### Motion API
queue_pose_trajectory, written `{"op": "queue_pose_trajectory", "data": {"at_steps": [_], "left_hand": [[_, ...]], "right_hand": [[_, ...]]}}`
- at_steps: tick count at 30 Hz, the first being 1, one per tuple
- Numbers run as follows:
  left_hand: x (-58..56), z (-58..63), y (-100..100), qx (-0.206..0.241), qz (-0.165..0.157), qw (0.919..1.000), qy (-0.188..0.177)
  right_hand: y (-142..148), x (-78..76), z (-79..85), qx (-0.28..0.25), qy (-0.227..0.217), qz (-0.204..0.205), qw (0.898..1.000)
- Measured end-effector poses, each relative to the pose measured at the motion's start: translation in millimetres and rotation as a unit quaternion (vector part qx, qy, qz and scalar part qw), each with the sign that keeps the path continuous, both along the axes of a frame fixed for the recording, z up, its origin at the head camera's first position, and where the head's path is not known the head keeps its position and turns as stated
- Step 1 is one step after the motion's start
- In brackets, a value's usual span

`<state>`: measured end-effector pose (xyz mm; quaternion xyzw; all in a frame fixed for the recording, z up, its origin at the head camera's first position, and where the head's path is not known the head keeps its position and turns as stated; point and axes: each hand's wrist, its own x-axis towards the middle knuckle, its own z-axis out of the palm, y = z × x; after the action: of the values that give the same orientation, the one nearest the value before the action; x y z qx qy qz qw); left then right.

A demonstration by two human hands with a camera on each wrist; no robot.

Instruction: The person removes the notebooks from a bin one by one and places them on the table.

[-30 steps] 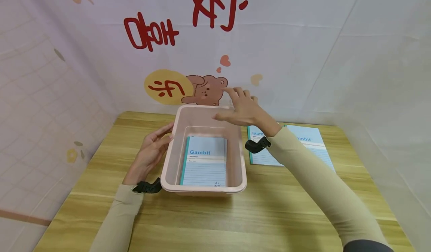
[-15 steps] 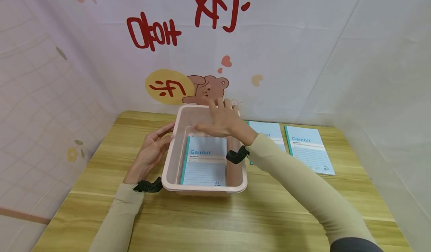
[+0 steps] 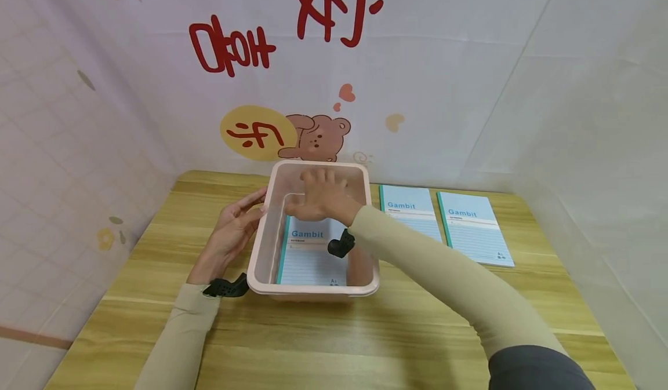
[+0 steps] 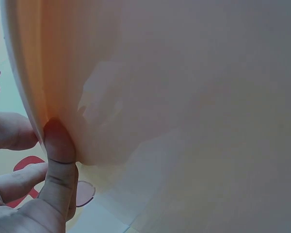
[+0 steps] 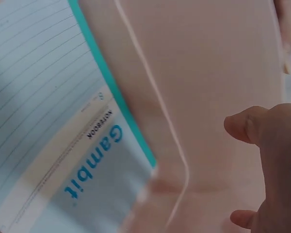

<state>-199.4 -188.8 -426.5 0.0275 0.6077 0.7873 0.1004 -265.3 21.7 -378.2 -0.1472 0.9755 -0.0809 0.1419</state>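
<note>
A pale pink plastic bin (image 3: 313, 290) stands on the table, and a light blue "Gambit" notebook (image 3: 308, 265) lies flat on its floor. My left hand (image 3: 229, 236) holds the bin by its left rim; the left wrist view has the thumb (image 4: 59, 141) and fingers pinching the edge from either side. Over the bin's far half is my right hand (image 3: 320, 197), fingers spread and nothing in them. It covers the notebook's upper part in the head view. In the right wrist view, its thumb (image 5: 247, 125) is apart from the notebook's teal spine (image 5: 111, 87).
To the right of the bin, two more blue notebooks lie side by side on the wooden table (image 3: 417, 332): the nearer one (image 3: 409, 204) and the farther one (image 3: 475, 228). A white printed cloth (image 3: 443, 71) rises behind the table's back edge.
My right hand has moved left and lower, from the bin's far right corner to over its interior, uncovering the notebooks on the table. My left hand keeps its hold on the rim.
</note>
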Motion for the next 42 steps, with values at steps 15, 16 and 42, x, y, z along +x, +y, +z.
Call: {"op": "queue_pose_trajectory", "data": {"at_steps": [15, 16, 42], "left_hand": [[1.6, -0.2, -1, 0.004, -0.007, 0.9999, 0.015], [1.8, -0.1, -1, 0.002, -0.005, 0.9999, 0.015], [-0.7, 1.1, 3, 0.01, 0.002, 0.9999, 0.005]], "right_hand": [[-27, 2.9, -55.3, 0.062, 0.003, -0.019, 0.998], [-29, 4.0, -57.4, 0.068, 0.01, -0.021, 0.997], [-36, 3.9, -69.2, 0.101, -0.041, -0.038, 0.993]]}}
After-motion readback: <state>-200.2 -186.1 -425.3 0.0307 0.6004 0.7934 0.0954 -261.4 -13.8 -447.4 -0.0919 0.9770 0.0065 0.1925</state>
